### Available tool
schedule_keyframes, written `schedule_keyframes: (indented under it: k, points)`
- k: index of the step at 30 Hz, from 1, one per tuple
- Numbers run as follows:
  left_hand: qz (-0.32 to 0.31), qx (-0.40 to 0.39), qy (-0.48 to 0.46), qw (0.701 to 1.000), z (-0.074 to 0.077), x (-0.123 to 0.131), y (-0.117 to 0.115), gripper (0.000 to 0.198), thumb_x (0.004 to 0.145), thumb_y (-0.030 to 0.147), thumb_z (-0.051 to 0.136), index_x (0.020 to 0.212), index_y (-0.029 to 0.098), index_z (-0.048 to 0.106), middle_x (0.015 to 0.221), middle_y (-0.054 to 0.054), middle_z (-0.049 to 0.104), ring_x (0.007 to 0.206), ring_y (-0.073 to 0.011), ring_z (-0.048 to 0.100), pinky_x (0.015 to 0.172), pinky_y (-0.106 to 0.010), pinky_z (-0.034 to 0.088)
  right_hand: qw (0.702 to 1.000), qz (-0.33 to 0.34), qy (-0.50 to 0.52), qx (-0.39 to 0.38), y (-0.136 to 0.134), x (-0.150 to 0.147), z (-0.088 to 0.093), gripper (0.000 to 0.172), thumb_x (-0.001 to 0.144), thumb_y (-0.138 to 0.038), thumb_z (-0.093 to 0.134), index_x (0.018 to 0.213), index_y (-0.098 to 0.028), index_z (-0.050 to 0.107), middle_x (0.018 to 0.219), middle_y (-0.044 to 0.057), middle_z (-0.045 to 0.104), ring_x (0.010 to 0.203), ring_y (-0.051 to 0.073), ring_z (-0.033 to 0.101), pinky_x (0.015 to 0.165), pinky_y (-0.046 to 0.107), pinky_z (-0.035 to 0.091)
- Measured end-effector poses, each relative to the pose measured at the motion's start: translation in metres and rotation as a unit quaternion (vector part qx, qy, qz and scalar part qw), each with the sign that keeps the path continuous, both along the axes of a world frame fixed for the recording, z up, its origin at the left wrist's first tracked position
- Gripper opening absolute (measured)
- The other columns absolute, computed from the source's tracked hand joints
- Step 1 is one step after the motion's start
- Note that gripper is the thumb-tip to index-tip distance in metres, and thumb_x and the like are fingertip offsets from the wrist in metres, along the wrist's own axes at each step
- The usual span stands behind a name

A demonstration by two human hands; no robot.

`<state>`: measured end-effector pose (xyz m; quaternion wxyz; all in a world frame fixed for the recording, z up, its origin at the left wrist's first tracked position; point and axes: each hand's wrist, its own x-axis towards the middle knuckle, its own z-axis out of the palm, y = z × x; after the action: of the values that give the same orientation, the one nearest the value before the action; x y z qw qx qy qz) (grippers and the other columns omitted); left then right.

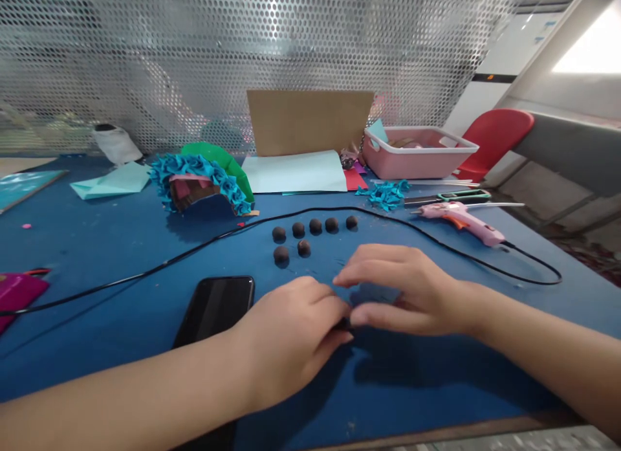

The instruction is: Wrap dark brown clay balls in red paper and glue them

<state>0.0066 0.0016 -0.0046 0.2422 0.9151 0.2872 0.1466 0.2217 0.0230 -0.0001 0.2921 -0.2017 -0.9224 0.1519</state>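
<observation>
L hand (301,321) pinches a small, dark lump (343,323) betw. thumb & fingertips, mostly hidden, long axis unclear; it lies just L of the thumb tip of R hand (412,283), contact can't be told; R hand is loosely spread, nothing visible in it; beyond, on the flat blue tabletop (121,334), seven matte, dark-brown round balls (315,226), approx. two rows.

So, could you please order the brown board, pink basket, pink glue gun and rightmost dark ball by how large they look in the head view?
1. Brown board
2. Pink basket
3. Pink glue gun
4. Rightmost dark ball
</observation>
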Motion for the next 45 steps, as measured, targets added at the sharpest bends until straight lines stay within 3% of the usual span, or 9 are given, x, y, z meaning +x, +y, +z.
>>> schedule_keyframes:
  k: [2,4,7,9,15,20,28,37,45]
  points:
    - [0.068,-0.119,-0.063,0.989,-0.001,0.003,0.002,0.02,0.092,0.029,0.049,0.096,0.017,0.064,0.094,-0.008,0.069,0.087,-0.0237,0.064,0.078,-0.037,0.05,1.0,0.001,-0.002,0.013,-0.002,0.001,-0.006,0.045,0.081,-0.045,0.067,0.112,-0.014,0.057,0.088,0.007,0.066,0.077,0.014,0.06,0.069,0.025,0.053]
    - [0.107,-0.28,-0.146,0.943,-0.002,0.004,0.006,0.019,0.091,0.034,0.052,0.098,0.019,0.061,0.092,-0.005,0.069,0.083,-0.02,0.064,0.073,-0.033,0.05,0.998,-0.025,-0.008,0.049,-0.002,0.0,-0.011,0.052,0.079,-0.048,0.068,0.118,-0.015,0.057,0.091,0.008,0.063,0.076,0.014,0.059,0.068,0.023,0.052]
    - [0.135,-0.48,-0.256,0.828,-0.003,0.004,0.012,0.031,0.083,0.034,0.065,0.107,0.019,0.053,0.086,-0.001,0.067,0.076,-0.0146,0.064,0.071,-0.028,0.05,0.995,-0.058,-0.019,0.081,0.001,-0.003,-0.015,0.035,0.086,-0.036,0.064,0.116,-0.018,0.061,0.09,0.006,0.059,0.072,0.01,0.058,0.065,0.019,0.051]
    - [0.143,-0.528,-0.277,0.79,-0.005,0.003,0.016,0.04,0.078,0.035,0.071,0.11,0.017,0.053,0.084,0.0,0.066,0.076,-0.012,0.062,0.073,-0.025,0.049,0.994,-0.065,-0.014,0.083,0.0,-0.005,-0.015,0.027,0.089,-0.031,0.06,0.111,-0.017,0.062,0.087,0.005,0.058,0.071,0.01,0.057,0.065,0.018,0.051]
    - [0.093,-0.552,-0.249,0.79,-0.006,0.002,0.018,0.046,0.078,0.058,0.063,0.082,0.013,0.062,0.073,0.001,0.059,0.065,-0.0085,0.054,0.063,-0.021,0.048,0.993,-0.073,-0.001,0.097,-0.002,-0.008,-0.012,0.029,0.093,-0.035,0.053,0.106,-0.011,0.062,0.089,0.009,0.06,0.079,0.012,0.059,0.071,0.021,0.053]
    - [0.102,-0.573,-0.276,0.765,-0.007,0.006,0.014,0.046,0.076,0.059,0.066,0.085,0.014,0.057,0.074,0.002,0.057,0.065,-0.0082,0.055,0.065,-0.022,0.049,0.994,-0.049,-0.004,0.1,-0.003,-0.007,-0.012,0.042,0.093,-0.04,0.051,0.121,-0.009,0.056,0.099,0.012,0.062,0.086,0.013,0.061,0.078,0.021,0.053]
    - [0.085,-0.455,-0.204,0.863,-0.008,0.004,0.013,0.035,0.092,0.049,0.048,0.087,0.015,0.054,0.074,0.002,0.054,0.069,-0.0109,0.056,0.071,-0.025,0.049,0.995,-0.065,0.006,0.07,-0.005,-0.009,-0.015,0.02,0.091,-0.028,0.057,0.105,-0.013,0.057,0.095,0.008,0.064,0.085,0.011,0.06,0.077,0.018,0.052]
    - [0.109,-0.426,-0.21,0.874,-0.006,0.005,0.013,0.032,0.094,0.043,0.043,0.075,0.018,0.049,0.067,0.004,0.048,0.061,-0.0091,0.048,0.059,-0.021,0.044,0.996,-0.078,0.033,0.023,-0.008,-0.01,-0.012,0.01,0.09,-0.018,0.058,0.099,-0.015,0.056,0.087,0.003,0.064,0.08,0.008,0.06,0.075,0.015,0.05]
    - [0.122,-0.409,-0.223,0.876,-0.005,0.001,0.008,0.035,0.097,0.041,0.039,0.074,0.018,0.053,0.07,0.003,0.051,0.064,-0.0096,0.049,0.063,-0.023,0.043,0.991,-0.083,0.101,0.01,-0.004,-0.011,-0.008,0.027,0.079,-0.021,0.072,0.103,-0.014,0.062,0.083,0.003,0.067,0.076,0.008,0.063,0.075,0.014,0.052]
